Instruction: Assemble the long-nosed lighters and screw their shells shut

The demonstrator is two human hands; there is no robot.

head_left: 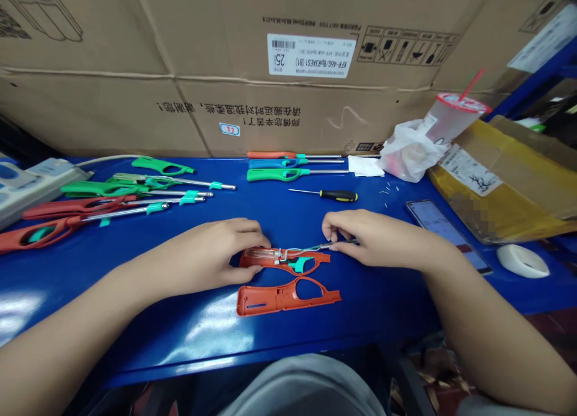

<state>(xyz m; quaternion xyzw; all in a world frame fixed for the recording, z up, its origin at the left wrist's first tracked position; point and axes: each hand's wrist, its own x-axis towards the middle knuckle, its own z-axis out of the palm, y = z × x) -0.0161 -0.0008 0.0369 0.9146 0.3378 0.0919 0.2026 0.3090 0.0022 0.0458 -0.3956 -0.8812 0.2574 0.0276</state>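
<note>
Left hand (229, 247): center, fingers gripping the filled orange shell (271, 261)
Right hand (372, 238): center right, fingers pinching a metal tube (325, 246)
Other orange half (265, 300): below center, on desk (252, 208)

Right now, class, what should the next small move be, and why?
Probably ease the metal tube into the narrow end of the wired orange half-shell: the right hand holds it just there, apparently not yet seated, with wires running from it into that shell. The left hand grips the opposite end, and the matching half lies apart.
</note>
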